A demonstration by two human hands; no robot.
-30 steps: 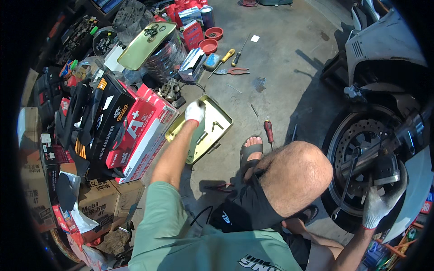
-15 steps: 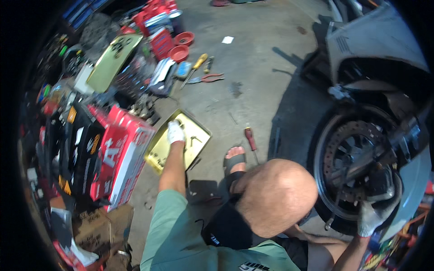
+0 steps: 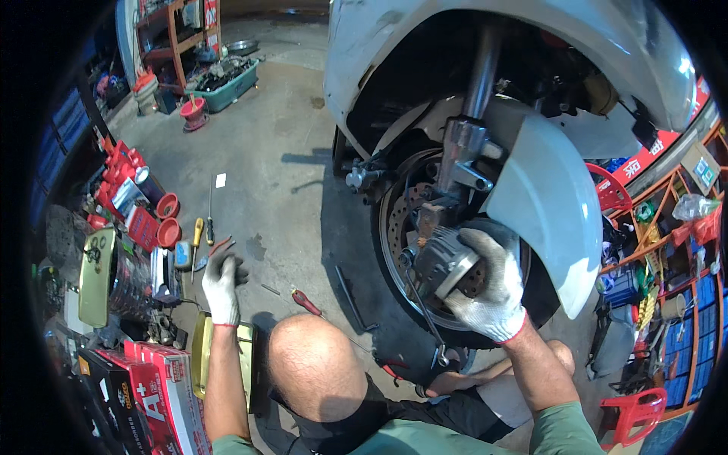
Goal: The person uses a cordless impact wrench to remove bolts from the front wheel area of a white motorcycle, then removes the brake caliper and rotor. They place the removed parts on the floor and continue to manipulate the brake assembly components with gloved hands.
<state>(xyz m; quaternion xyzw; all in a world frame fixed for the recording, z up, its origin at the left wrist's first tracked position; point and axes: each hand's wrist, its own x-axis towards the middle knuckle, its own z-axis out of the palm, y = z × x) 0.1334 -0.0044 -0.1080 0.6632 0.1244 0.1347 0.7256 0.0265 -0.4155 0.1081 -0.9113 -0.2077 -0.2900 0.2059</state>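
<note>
My right hand (image 3: 491, 292), in a white work glove with a grey palm, wraps round a grey metal brake caliper (image 3: 447, 262) beside the front wheel's brake disc (image 3: 397, 220). A spanner (image 3: 426, 307) slants down from near the caliper across the tyre. Above them stand the fork leg (image 3: 459, 148) and the pale mudguard (image 3: 550, 205). My left hand (image 3: 222, 292), gloved too, is raised over the floor at left, near red-handled pliers (image 3: 220, 246). Its fingers are curled in, and what they may hold is too small to make out. A yellow metal tray (image 3: 201, 356) is partly hidden by my left forearm.
On the floor lie a yellow-handled screwdriver (image 3: 198, 233), a red-handled screwdriver (image 3: 306, 302) and a black bent bar (image 3: 352, 296). Red boxes (image 3: 163, 394) crowd the lower left. Shelves with blue bins (image 3: 686, 334) and a red plastic stool (image 3: 637, 417) stand at right.
My left hand has lifted out of the yellow tray. The view has swung right towards the wheel, and my right hand still grips the caliper.
</note>
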